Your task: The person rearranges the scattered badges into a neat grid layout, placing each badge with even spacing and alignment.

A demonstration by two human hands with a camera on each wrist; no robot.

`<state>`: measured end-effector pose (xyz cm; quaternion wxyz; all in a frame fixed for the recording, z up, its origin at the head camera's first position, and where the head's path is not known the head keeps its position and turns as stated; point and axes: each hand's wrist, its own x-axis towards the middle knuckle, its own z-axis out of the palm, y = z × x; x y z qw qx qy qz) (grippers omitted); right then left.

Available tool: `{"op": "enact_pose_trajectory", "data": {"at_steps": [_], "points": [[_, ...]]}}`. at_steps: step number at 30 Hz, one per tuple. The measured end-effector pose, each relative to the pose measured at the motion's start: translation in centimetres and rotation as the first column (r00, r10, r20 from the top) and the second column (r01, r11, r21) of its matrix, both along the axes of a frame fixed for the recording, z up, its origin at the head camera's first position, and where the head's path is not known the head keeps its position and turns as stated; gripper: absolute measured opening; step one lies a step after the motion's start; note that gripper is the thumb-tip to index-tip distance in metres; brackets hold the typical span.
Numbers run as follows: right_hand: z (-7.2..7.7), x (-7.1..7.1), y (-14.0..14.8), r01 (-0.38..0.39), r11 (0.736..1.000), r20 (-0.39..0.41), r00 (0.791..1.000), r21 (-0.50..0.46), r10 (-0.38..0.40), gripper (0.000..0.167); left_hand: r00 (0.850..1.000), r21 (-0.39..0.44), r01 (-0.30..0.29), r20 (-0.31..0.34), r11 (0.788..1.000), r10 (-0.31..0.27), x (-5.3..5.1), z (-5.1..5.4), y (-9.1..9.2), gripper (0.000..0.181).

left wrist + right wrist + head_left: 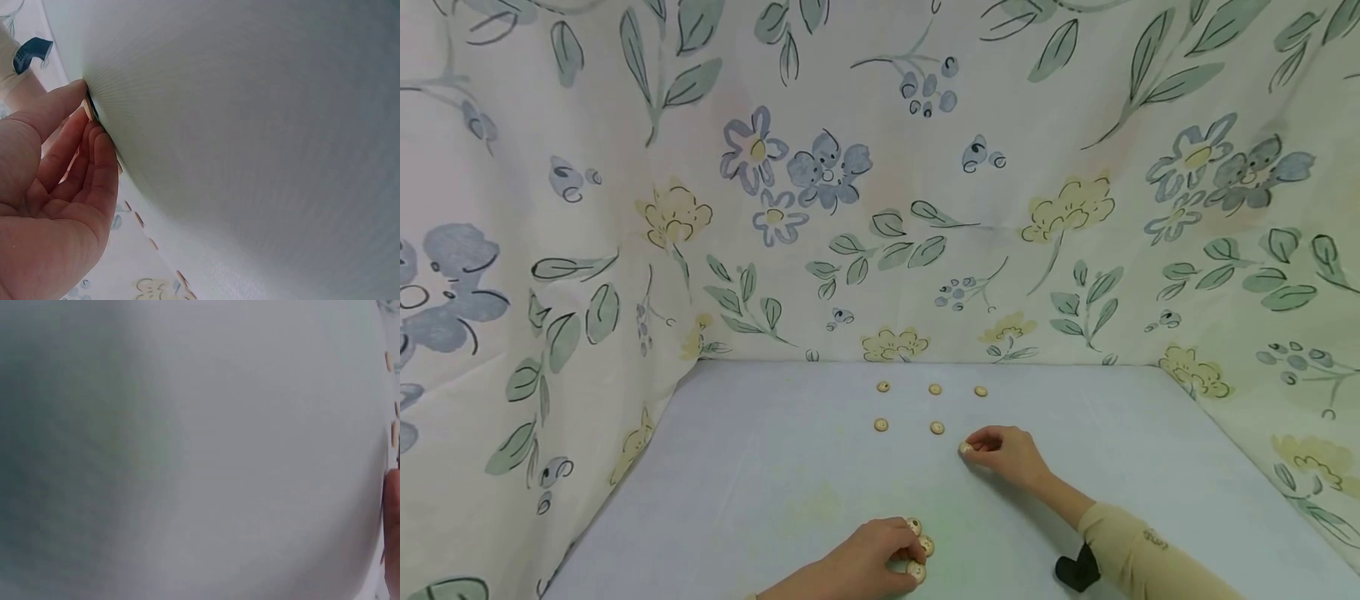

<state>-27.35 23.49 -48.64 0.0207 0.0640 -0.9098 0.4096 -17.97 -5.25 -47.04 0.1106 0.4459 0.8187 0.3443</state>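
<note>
My right hand [1013,457] pinches a small round wooden disc [965,448] at the table surface, right of a loose grid of similar discs. Two discs lie just beyond it, one a wooden disc [937,427] and the other a wooden disc [881,425]. Low in the head view, my left hand [871,557] is beside a small cluster of discs and grips the nearest disc [916,571] between thumb and fingers. The left wrist view shows that disc edge-on [91,107] at the fingertips. Touching the cluster are an upper disc [913,526] and a middle disc [927,546]. Dark marks on them are too small to read.
A back row holds three discs, among them a middle disc [935,389]. The pale table [760,467] is enclosed by floral cloth [880,275] at the back and sides. A black strap piece [1078,570] shows by the right sleeve [1142,550].
</note>
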Motion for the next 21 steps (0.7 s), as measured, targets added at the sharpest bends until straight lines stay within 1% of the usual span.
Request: {"op": "enact_pose_trajectory", "data": {"at_steps": [7, 14, 21], "points": [[0.2, -0.7, 0.6, 0.040, 0.999, -0.005, 0.999, 0.013, -0.040, 0.020, 1.000, -0.002, 0.001, 0.012, 1.000, -0.001, 0.0, 0.1, 0.0, 0.011], [0.2, -1.3, 1.3, 0.084, 0.996, 0.006, 0.996, 0.018, -0.084, 0.022, 0.999, 0.003, -0.003, 0.043, 1.000, 0.003, 0.1, 0.3, 0.0, 0.011], [0.0, -2.1, 2.2, 0.114, 0.993, -0.011, 0.993, 0.035, -0.114, 0.024, 1.000, 0.002, -0.003, 0.028, 1.000, 0.003, 0.1, 0.4, 0.0, 0.011]]}}
